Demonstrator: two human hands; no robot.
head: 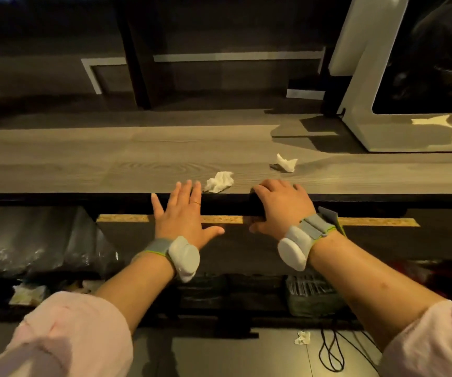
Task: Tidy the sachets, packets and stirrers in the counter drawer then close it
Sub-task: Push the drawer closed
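Observation:
The counter drawer (369,240) has a dark front and is out by only a narrow gap. A raw chipboard strip (127,218) shows along its top edge. The sachets, packets and stirrers inside are hidden. My left hand (182,216) lies flat with fingers spread against the drawer front, and its fingertips reach the counter's black front edge (83,198). My right hand (282,205) is curled over that black edge, with its thumb down at the drawer's top strip. Both wrists carry grey-and-white bands.
Two crumpled white tissues (219,181) (286,162) lie on the wooden countertop (110,159). A white appliance (369,104) stands at the back right. A black bin bag (29,240) hangs below on the left. Black cables (330,352) and a paper scrap (302,337) lie on the floor.

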